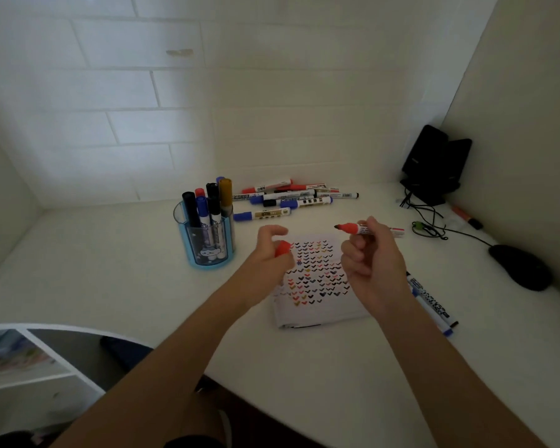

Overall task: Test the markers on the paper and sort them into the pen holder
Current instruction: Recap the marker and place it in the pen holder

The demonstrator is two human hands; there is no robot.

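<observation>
Left hand (267,255) pinches red plastic cap (282,248); right hand (374,263) grips uncapped red marker (353,228); careless recapping could ink fingers.

I can read no word, brand or number anywhere. The loose markers (291,197) above the centre of the frame carry white labels with dark print, too blurred for me to make out. The same goes for the two markers (430,302) right of the paper (317,276) and the red marker (353,228) held in the right hand (374,263). The paper bears rows of small tick marks in black, red, blue and gold. The pen holder (207,247) shows a small pale cartoon figure on its front.
</observation>
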